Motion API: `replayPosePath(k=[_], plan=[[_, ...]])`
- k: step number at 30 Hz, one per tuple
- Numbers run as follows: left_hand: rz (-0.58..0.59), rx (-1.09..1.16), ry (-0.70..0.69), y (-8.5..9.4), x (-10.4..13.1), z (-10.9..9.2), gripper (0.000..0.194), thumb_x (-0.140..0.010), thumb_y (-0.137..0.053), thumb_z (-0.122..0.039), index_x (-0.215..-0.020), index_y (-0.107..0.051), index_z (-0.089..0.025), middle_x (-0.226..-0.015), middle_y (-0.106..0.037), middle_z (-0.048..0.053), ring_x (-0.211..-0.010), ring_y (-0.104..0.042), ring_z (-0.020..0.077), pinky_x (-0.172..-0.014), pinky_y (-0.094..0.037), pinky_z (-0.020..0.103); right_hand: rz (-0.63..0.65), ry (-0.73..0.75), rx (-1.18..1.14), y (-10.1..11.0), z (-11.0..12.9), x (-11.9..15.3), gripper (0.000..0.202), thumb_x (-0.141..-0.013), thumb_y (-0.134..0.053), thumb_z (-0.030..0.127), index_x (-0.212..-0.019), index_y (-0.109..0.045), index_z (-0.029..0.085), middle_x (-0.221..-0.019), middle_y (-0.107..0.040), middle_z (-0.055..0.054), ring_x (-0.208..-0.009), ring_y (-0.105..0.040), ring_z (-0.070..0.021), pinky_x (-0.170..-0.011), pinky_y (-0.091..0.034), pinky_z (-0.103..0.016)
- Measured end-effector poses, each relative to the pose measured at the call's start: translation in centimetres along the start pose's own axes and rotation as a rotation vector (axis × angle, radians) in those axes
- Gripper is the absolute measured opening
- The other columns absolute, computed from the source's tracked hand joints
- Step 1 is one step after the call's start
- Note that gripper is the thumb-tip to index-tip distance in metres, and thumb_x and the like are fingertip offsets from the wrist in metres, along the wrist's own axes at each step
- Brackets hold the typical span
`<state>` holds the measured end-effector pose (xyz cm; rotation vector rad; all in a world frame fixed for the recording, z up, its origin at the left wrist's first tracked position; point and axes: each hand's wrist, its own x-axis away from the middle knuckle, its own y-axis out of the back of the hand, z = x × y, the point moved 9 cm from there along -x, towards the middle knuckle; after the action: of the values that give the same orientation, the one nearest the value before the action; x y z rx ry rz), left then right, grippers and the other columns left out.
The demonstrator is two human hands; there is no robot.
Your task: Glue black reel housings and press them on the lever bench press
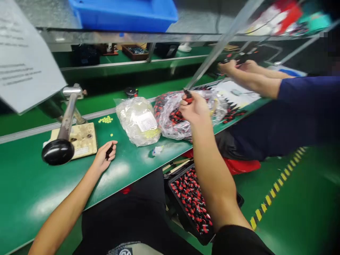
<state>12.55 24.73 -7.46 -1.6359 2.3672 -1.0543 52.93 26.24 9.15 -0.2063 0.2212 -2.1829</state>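
My left hand (pixel 101 158) rests on the green bench, fingers curled around a small black part (pixel 109 151). My right hand (pixel 198 109) is raised over an open clear plastic bag (pixel 174 130) of red-and-black parts. Between its thumb and fingers is one small red-and-black plastic part (pixel 188 97); its exact kind is unclear. Left of that bag lies a labelled clear bag (pixel 130 122) with small yellow pieces. A cluster of yellow pieces (pixel 106 119) and one single piece (pixel 111 135) lie on the bench beyond my left hand.
A hand press with a black knob (pixel 57 152) stands left. A black crate (pixel 172 193) full of red-and-black parts sits below the bench edge. A co-worker's arms (pixel 255 76) reach in at right. A blue bin (pixel 127 17) rests on the shelf; a metal post (pixel 223 42) slants down.
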Motion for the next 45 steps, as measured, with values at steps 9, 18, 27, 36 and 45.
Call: replayPosePath(k=[9,18,27,36,45], plan=[[-0.052,0.220,0.104,-0.1,0.7,1.5,0.027,-0.084,-0.085,-0.034,-0.089,-0.069,-0.012,-0.080,-0.059,0.000,-0.047,-0.037,0.0018,-0.036,-0.026,0.014,0.575,-0.527,-0.164,-14.9,-18.8,23.8,0.045,-0.073,-0.085,0.051,-0.104,-0.070,0.021,-0.080,-0.062,0.001,-0.047,-0.037,-0.0040,-0.042,-0.016,-0.022],[-0.047,0.064,0.018,-0.6,1.3,1.5,0.042,-0.073,-0.095,-0.040,-0.097,-0.078,-0.009,-0.064,-0.046,-0.005,-0.050,-0.038,0.0033,-0.041,-0.026,0.015,0.366,-0.134,0.077,-13.9,-21.3,22.9,0.040,-0.089,-0.072,0.056,-0.110,-0.067,0.022,-0.083,-0.069,-0.002,-0.054,-0.045,-0.0099,-0.050,-0.034,-0.027],[-0.046,-0.278,-0.074,-1.6,2.3,0.5,0.054,-0.067,-0.092,-0.060,-0.085,-0.080,-0.011,-0.052,-0.041,-0.006,-0.045,-0.030,0.0038,-0.042,-0.017,0.020,0.578,-0.173,0.181,-14.1,-21.0,24.9,0.044,-0.096,-0.060,0.065,-0.081,-0.056,0.024,-0.054,-0.052,0.005,-0.050,-0.041,-0.0115,-0.054,-0.031,-0.028],[0.114,-0.316,0.117,-4.0,3.4,3.6,0.061,-0.065,-0.092,-0.066,-0.085,-0.077,-0.011,-0.047,-0.039,-0.008,-0.041,-0.029,0.0033,-0.040,-0.017,0.017,0.692,-0.586,-0.406,-13.6,-21.2,28.5,0.049,-0.085,-0.076,0.065,-0.088,-0.061,0.019,-0.047,-0.038,0.012,-0.041,-0.020,-0.0055,-0.044,-0.014,-0.024],[-0.044,-0.075,0.323,-1.0,0.9,1.2,0.021,-0.086,-0.075,-0.034,-0.090,-0.072,-0.014,-0.070,-0.046,-0.003,-0.047,-0.038,0.0065,-0.030,-0.033,0.014,0.035,-0.556,-0.321,7.0,-23.8,28.8,0.047,-0.075,-0.089,0.052,-0.093,-0.072,0.012,-0.050,-0.044,0.011,-0.043,-0.024,-0.0035,-0.043,-0.014,-0.021]])
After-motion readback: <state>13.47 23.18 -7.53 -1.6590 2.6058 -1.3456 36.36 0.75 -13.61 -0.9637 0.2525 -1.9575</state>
